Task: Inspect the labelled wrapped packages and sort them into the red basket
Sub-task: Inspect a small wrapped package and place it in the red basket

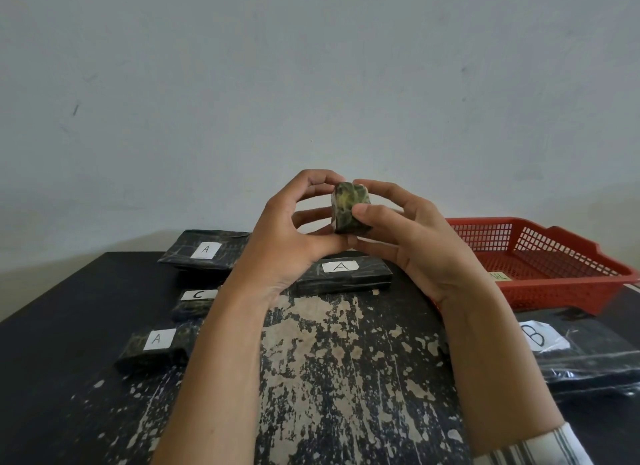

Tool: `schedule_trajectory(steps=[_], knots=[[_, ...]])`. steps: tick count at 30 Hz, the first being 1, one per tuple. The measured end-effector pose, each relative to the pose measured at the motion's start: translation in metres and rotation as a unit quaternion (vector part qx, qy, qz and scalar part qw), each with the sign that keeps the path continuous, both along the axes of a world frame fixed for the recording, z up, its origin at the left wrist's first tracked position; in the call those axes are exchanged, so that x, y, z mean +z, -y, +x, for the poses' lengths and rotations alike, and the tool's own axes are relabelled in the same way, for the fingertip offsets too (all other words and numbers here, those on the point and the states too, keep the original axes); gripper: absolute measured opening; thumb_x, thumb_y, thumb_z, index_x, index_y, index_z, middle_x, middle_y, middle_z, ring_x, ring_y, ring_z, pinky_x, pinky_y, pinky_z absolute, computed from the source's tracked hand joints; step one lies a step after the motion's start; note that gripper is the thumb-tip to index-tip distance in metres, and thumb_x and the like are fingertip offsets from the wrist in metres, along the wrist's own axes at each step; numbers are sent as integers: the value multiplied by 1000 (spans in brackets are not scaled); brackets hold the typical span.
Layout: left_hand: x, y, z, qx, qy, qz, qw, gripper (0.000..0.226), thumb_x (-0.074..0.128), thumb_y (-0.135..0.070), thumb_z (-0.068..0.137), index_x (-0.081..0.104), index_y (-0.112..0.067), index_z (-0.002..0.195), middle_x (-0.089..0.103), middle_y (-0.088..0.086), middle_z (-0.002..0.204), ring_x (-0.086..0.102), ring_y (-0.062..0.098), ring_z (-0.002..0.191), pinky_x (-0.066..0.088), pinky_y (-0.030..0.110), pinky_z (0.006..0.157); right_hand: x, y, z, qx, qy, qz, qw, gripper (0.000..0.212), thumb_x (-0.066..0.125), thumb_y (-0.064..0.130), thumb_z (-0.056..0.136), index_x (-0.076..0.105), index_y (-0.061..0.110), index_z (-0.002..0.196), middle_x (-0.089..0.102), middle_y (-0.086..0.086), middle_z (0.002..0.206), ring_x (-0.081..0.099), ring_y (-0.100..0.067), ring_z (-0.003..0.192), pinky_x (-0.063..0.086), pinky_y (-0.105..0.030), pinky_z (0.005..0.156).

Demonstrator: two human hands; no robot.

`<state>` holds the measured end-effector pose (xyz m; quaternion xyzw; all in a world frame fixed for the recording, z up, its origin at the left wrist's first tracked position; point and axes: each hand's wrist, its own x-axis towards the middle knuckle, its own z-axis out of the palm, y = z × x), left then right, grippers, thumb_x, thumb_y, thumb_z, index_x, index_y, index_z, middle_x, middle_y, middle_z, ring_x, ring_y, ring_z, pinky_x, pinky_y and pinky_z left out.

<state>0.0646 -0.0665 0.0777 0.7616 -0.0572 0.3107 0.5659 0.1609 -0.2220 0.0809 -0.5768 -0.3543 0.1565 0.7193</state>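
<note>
Both hands hold one small dark wrapped package (350, 208) up above the table, in front of the wall. My left hand (291, 236) grips it from the left with curled fingers. My right hand (405, 236) pinches it from the right, thumb on its near face. Its label does not show. The red basket (540, 256) sits at the right of the table, behind my right hand. More wrapped packages lie on the table: one marked A (204, 251) at the back left, another A (343, 274) at the centre, a C (195, 303), and a near A (156, 348).
A large black wrapped package marked B (581, 353) lies at the right, just in front of the basket. The dark table (346, 360) has worn, peeling paint down its middle. A plain pale wall stands close behind the table.
</note>
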Motion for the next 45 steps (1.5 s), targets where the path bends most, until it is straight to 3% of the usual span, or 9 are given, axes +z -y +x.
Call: schedule_trajectory(steps=[5,17,23,29,33,36,39,41,45], knots=[[1,0,-2,-36,-34,-38,998,63,87,-35,63,67,-34,122,71,-4,126,73,11,111,60,28,91,0,1,1,-11,2,-1,1000,43,72,9,93,62,17,134,79,-12,111,78,-25,102,63,-31,85],[-1,2,1,-29,-26,-43,998,52,85,-2,77,69,-28,120,75,-1,117,71,15,113,60,30,88,0,2,3,-13,9,-1,1000,46,75,23,88,65,16,132,79,-9,113,78,-23,102,62,-30,80],[0,4,3,-13,-51,-42,998,80,96,-26,65,56,-37,134,67,-11,127,68,8,115,58,31,93,-3,2,7,4,-6,26,1000,46,78,16,86,65,14,130,77,-14,116,76,-28,104,61,-32,81],[-2,4,5,32,-61,-6,998,59,90,-16,74,60,-24,123,67,-11,122,64,5,115,56,24,92,-5,0,10,51,-14,32,998,54,67,16,81,61,13,135,75,-15,124,73,-31,113,62,-35,85],[-4,-1,5,58,-51,42,996,65,86,-3,75,56,-33,125,61,-6,125,60,6,116,57,24,89,-5,0,9,13,58,-19,998,57,66,16,81,62,25,137,65,3,142,67,-23,126,56,-49,105],[-6,-3,5,61,-65,69,994,69,78,6,76,59,-41,124,57,-2,134,58,11,123,56,29,92,-3,2,4,-32,165,-46,985,64,51,-3,93,60,41,138,58,18,146,62,-8,130,55,-37,106],[-7,-3,4,58,-83,76,992,78,72,12,79,56,-43,132,55,-5,137,64,16,116,58,31,92,-1,3,-2,-71,321,-130,935,84,41,-18,89,56,47,140,55,21,146,53,-3,135,53,-26,102],[-7,-1,2,52,-92,90,990,88,72,12,82,46,-47,142,53,-13,139,66,12,110,59,33,93,-2,0,-3,-96,399,-193,891,84,46,-16,87,54,47,143,52,14,142,53,-6,130,55,-31,101],[-7,-2,3,43,-115,91,988,99,74,6,87,25,-51,152,53,-17,137,68,13,105,56,30,93,-2,0,-1,-103,439,-280,847,80,59,-2,92,46,57,145,44,8,125,59,-6,104,59,-35,90]])
